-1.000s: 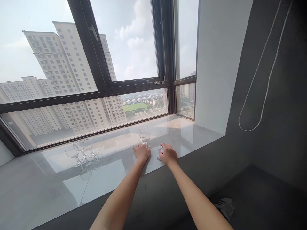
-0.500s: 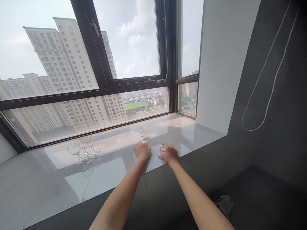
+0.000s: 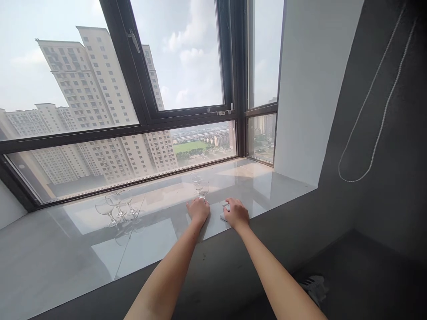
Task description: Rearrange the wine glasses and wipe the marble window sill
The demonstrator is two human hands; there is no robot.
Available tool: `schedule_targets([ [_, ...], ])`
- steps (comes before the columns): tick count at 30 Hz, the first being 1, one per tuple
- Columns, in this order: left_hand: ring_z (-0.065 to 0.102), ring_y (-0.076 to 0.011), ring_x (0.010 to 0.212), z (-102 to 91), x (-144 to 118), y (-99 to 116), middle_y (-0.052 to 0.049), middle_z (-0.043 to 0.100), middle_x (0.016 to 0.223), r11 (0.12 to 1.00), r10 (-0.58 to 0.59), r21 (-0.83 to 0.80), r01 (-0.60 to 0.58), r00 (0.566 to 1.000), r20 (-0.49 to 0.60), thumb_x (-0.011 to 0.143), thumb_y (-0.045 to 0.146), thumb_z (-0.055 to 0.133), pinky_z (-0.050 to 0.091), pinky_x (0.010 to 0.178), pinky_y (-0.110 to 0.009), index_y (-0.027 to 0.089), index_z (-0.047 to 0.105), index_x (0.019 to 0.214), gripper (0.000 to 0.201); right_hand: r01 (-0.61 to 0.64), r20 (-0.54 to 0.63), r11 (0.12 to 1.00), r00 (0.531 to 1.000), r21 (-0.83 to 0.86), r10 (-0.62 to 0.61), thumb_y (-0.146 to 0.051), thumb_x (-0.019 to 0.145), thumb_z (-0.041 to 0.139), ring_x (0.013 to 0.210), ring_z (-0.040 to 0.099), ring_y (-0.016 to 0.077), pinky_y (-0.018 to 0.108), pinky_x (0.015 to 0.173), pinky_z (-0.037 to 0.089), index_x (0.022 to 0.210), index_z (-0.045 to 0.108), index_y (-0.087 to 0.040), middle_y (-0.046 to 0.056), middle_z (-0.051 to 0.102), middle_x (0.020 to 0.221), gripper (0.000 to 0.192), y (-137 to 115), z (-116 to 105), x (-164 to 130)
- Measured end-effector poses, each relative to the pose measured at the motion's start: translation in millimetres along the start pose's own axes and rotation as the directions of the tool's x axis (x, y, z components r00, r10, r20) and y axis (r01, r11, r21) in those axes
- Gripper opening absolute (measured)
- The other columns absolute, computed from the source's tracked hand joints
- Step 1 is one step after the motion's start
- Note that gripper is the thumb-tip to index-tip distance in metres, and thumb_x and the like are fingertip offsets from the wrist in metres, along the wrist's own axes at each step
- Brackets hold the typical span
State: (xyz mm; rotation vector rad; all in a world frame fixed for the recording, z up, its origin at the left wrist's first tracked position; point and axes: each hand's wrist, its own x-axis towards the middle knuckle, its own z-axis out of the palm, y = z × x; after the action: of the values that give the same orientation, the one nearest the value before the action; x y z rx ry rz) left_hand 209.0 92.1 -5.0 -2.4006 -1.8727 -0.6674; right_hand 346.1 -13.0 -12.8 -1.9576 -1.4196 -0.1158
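— So, from the head camera, what sits by the hands?

— Two clear stemmed glasses (image 3: 200,186), small and empty, stand upright close together on the pale glossy window sill (image 3: 66,249). They are just beyond the left hand's fingertips, toward the window frame (image 3: 187,115).

— And the left hand itself?

— The left hand (image 3: 199,210) lies palm down on the sill, fingers together and pointing at the glasses. Its fingertips reach the foot of the nearer glass; whether they grip it I cannot tell. The forearm stretches straight out from the lower edge of the view.

— What about the right one?

— The right hand (image 3: 236,213) rests just to the right of the glasses, knuckles up, fingers curled down over a small pale object (image 3: 224,215) on the sill. Only a sliver of that object shows, so what it is stays unclear, and so does whether the fingers pinch it or merely cover it.

— Anything else on that sill?

— Three more stemmed glasses (image 3: 115,206), clustered well to the left of the pair. Far right of them, a looped bead cord (image 3: 373,133) hangs against the dark wall.
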Motion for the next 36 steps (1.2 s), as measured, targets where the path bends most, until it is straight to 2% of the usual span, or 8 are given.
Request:
schedule_targets([
  [7, 0.059, -0.0266, 0.109, -2.8, -1.8, -1.3, -0.012, 0.072, 0.1, 1.0, -0.008, -0.016, 0.008, 1.0, -0.011, 0.091, 0.034, 0.042, 0.024, 0.109, -0.051, 0.02, 0.07, 0.094, 0.031, -0.014, 0.004, 1.0, 1.0, 0.006, 0.014, -0.026, 0.086, 0.052, 0.102, 0.056, 0.0204, 0.028, 0.074, 0.04, 0.109, 0.061, -0.023, 0.007, 0.065, 0.106, 0.025, 0.5, -0.6, -1.2],
  [12, 0.058, -0.0266, 0.11, -4.4, -3.0, -1.3, -0.011, 0.071, 0.105, 1.0, 0.001, -0.019, -0.001, 1.0, -0.012, 0.091, 0.033, 0.043, 0.023, 0.109, -0.05, 0.021, 0.069, 0.094, 0.029, -0.014, -0.002, 1.0, 1.0, 0.0, 0.014, -0.026, 0.086, 0.052, 0.104, 0.055, 0.0203, 0.027, 0.076, 0.04, 0.106, 0.062, -0.023, 0.006, 0.065, 0.106, 0.022, 0.3, 0.0, -0.8],
  [19, 0.056, -0.025, 0.114, -7.3, -3.7, -0.7, -0.012, 0.068, 0.112, 0.999, -0.052, -0.016, 0.052, 0.999, -0.005, 0.089, 0.034, 0.047, 0.023, 0.11, -0.046, 0.019, 0.063, 0.104, 0.026, -0.019, 0.008, 1.0, 1.0, -0.005, 0.019, -0.027, 0.087, 0.052, 0.103, 0.056, 0.0198, 0.027, 0.076, 0.04, 0.107, 0.061, -0.023, 0.006, 0.065, 0.107, 0.023, -0.1, -1.8, -1.7],
  [27, 0.055, -0.0251, 0.115, -7.4, -4.5, -0.9, -0.012, 0.067, 0.114, 0.999, -0.037, -0.022, 0.038, 0.999, 0.009, 0.089, 0.032, 0.047, 0.022, 0.111, -0.046, 0.019, 0.064, 0.101, 0.025, -0.034, 0.02, 0.999, 0.999, -0.016, 0.034, -0.027, 0.088, 0.052, 0.106, 0.055, 0.0205, 0.029, 0.079, 0.041, 0.11, 0.062, -0.023, 0.007, 0.065, 0.109, 0.025, -1.9, -3.5, -1.9],
  [36, 0.056, -0.0256, 0.112, -7.7, -5.0, -0.5, -0.013, 0.068, 0.112, 0.999, -0.028, -0.032, 0.027, 1.0, -0.012, 0.089, 0.033, 0.045, 0.023, 0.111, -0.046, 0.017, 0.064, 0.101, 0.028, -0.007, -0.003, 1.0, 1.0, -0.019, 0.007, -0.026, 0.087, 0.052, 0.104, 0.056, 0.0205, 0.027, 0.071, 0.039, 0.109, 0.062, -0.022, 0.006, 0.065, 0.107, 0.024, 0.9, -1.2, -2.2],
])
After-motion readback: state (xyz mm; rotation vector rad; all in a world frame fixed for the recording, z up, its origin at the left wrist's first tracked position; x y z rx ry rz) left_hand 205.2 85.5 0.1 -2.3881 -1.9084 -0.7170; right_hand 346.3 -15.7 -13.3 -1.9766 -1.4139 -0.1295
